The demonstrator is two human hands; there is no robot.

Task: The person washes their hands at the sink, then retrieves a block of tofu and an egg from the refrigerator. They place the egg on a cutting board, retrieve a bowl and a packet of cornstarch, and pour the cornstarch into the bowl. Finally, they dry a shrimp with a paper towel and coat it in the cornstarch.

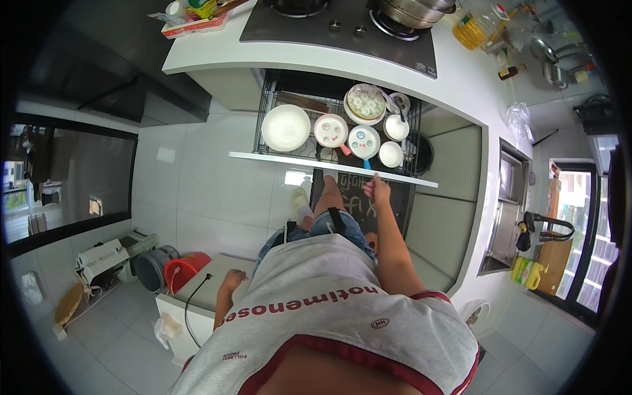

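My right hand (pixel 377 189) is at the white front (pixel 316 163) of a pulled-out wire drawer, its fingers curled. One fingertip reaches the front's upper edge; whether the hand grips it is unclear. Inside the drawer sit a large white bowl (pixel 286 128), a round dish with a pink handle (pixel 331 130), another with a blue handle (pixel 364 141) and small white bowls (pixel 390 154). Behind them lie a stack of plates with a floral top one (pixel 366 101) and a bundle of chopsticks (pixel 302 101). My left hand (pixel 234 279) hangs at my side, near a low white cabinet (pixel 224 269).
Above the drawer, a gas hob (pixel 316 29) in the white countertop (pixel 207 55) carries a steel pot (pixel 412 12). An oil bottle (pixel 474 32) stands to its right. The sink (pixel 503 217) is at far right. A red bucket (pixel 185 269) stands behind my left side.
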